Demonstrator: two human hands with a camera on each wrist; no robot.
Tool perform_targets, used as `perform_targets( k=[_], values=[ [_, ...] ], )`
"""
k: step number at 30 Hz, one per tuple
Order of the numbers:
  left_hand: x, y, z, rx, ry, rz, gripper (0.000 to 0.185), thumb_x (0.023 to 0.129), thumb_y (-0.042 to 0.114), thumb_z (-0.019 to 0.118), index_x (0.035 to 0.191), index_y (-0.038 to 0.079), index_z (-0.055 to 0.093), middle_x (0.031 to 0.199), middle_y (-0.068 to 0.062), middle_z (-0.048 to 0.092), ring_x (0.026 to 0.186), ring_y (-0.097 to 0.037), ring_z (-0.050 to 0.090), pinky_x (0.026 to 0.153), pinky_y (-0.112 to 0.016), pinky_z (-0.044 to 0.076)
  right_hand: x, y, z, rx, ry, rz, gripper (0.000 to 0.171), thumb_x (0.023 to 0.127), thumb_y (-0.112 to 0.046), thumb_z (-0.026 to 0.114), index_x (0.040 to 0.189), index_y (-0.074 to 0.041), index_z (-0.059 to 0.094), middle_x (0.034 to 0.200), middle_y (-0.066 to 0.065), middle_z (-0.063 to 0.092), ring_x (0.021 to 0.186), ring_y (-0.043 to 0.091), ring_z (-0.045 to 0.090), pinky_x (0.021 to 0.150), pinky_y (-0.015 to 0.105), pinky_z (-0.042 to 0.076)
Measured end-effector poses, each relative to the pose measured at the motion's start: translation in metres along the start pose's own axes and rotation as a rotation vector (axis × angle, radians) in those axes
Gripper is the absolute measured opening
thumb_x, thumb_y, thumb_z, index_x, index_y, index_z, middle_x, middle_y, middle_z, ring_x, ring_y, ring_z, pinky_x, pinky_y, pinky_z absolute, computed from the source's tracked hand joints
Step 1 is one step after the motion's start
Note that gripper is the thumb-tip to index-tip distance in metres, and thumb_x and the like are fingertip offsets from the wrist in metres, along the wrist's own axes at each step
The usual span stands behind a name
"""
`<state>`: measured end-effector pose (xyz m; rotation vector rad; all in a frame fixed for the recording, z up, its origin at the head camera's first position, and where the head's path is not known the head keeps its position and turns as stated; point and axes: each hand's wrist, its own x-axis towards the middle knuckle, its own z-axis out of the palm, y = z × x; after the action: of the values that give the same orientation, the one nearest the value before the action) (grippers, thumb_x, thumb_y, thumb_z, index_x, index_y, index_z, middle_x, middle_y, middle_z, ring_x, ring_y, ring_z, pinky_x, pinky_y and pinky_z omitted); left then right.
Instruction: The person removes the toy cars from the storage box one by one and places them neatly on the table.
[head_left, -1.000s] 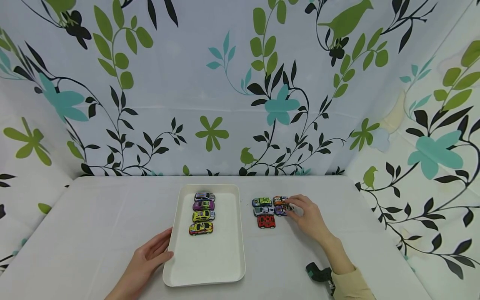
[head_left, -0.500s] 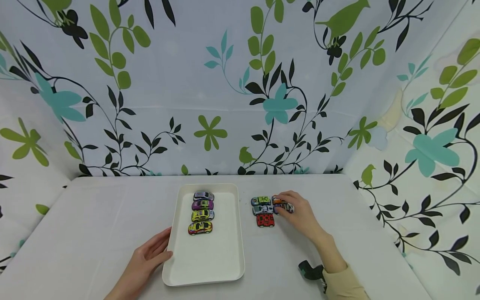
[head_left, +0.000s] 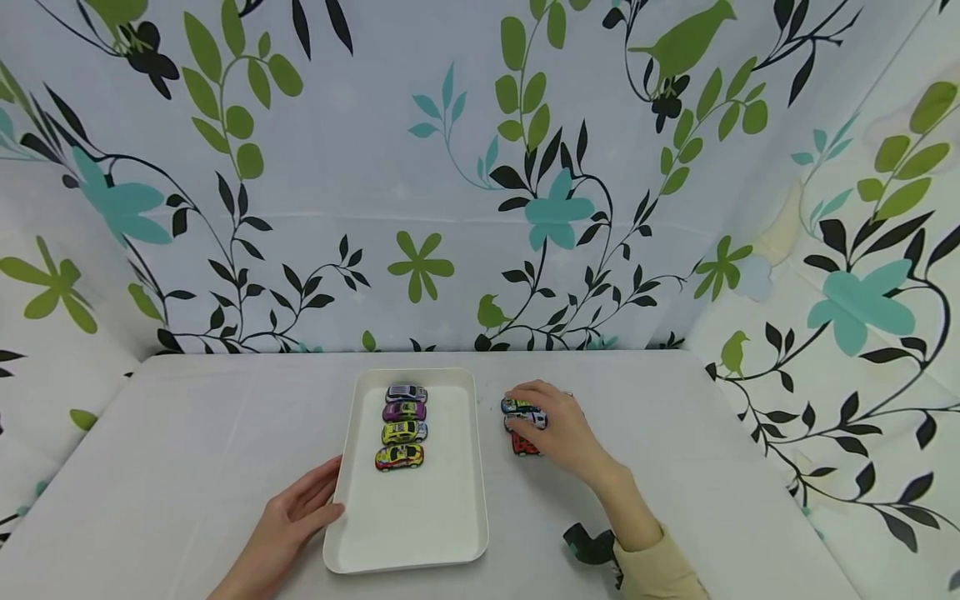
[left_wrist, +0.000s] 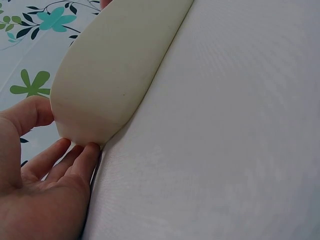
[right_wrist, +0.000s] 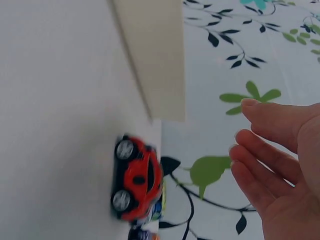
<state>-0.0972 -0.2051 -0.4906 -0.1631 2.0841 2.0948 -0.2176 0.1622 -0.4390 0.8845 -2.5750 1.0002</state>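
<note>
My left hand point(head_left: 296, 517) holds the left edge of a white tray point(head_left: 405, 525); its thumb lies at the rim and its fingers along the outer wall. Inside the tray several toy cars point(head_left: 400, 457) stand in one column near the back. My right hand point(head_left: 558, 429) hovers over a second group of toy cars right of the tray. Between its bent fingers and thumb show a green car point(head_left: 516, 406) and a white car point(head_left: 536, 420), with a red car point(right_wrist: 137, 180) in front. In the right wrist view, the hand is apart from these cars, holding nothing. Other cars are hidden behind it.
A black device point(head_left: 588, 546) is at the right wrist, by the beige sleeve point(head_left: 660, 567). The white table point(head_left: 187, 433) ends at a patterned cloth point(head_left: 337, 167) behind it, with more cloth at both sides.
My right hand has moved left, from the orange and purple cars to over the green and white ones. The left hand and the tray stay where they were.
</note>
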Motion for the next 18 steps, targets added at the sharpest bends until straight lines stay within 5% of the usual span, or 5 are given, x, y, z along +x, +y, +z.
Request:
perform_targets(
  k=[18],
  values=[
    [-0.001,-0.004,0.001,-0.006,-0.003,0.023,0.069,0.095,0.010,0.067,0.153,-0.001,0.033,0.159,-0.019,0.032,0.118,0.017,0.048,0.096,-0.009,0.046,0.027,-0.069,0.044,0.065,-0.185,-0.091,0.038,0.090,-0.019,0.076,0.125,-0.008,0.068,0.124,0.005,0.068,0.115,0.021,0.065,0.097,0.036,0.055]
  ],
)
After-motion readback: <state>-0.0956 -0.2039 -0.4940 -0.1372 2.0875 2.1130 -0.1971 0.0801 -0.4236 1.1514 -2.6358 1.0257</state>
